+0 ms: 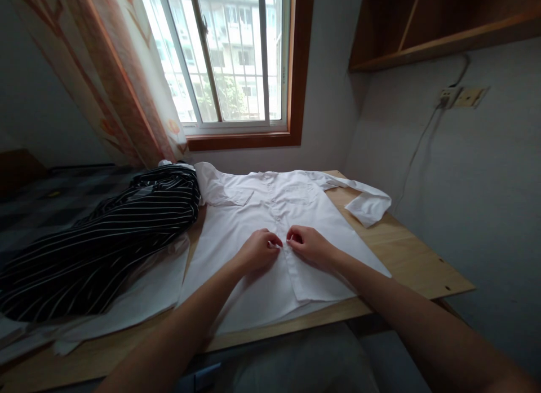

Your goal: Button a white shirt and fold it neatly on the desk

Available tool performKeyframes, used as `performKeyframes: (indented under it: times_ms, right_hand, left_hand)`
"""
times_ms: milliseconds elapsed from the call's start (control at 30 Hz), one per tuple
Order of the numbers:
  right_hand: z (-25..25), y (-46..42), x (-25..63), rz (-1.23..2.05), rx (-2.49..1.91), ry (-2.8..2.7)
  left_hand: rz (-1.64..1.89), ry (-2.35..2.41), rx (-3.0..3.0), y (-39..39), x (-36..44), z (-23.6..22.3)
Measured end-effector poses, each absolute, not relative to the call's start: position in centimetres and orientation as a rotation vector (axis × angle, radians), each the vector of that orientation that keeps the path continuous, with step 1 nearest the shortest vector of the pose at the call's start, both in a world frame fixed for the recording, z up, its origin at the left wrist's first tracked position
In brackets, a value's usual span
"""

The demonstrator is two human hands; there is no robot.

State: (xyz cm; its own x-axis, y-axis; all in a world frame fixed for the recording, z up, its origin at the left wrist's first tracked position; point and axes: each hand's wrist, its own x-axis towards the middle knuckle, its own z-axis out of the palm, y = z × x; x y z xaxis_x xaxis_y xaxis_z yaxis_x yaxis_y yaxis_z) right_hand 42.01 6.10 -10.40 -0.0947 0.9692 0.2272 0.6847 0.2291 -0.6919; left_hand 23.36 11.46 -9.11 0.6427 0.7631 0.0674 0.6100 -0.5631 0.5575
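Observation:
A white button-up shirt (236, 269) lies front side up on the wooden board, its collar end toward the window and its hem toward me. Buttons run down its middle, fastened higher up, while the front edges part near the hem. My left hand (260, 249) pinches the shirt's front just left of the button line. Across from it, my right hand (310, 243) pinches the front edge on the right side. A small gap separates the two sets of fingertips. One sleeve (367, 204) stretches out to the right, folded over at the cuff.
Black clothing with white stripes (110, 235) is heaped at the left over other white cloth (147, 291). The wooden board (414, 257) ends near the right wall. A window (236, 60) and a patterned curtain (110, 60) are behind; a cord hangs from a wall socket (448, 97).

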Motion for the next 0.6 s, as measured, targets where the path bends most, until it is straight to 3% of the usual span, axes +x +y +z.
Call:
performKeyframes:
  times_ms: [600]
  right_hand:
    - [-9.1, 3.9, 42.1, 0.564, -1.519, -2.013]
  left_hand:
    - [0.521, 0.909, 2.427, 10.4, 23.2, -9.7]
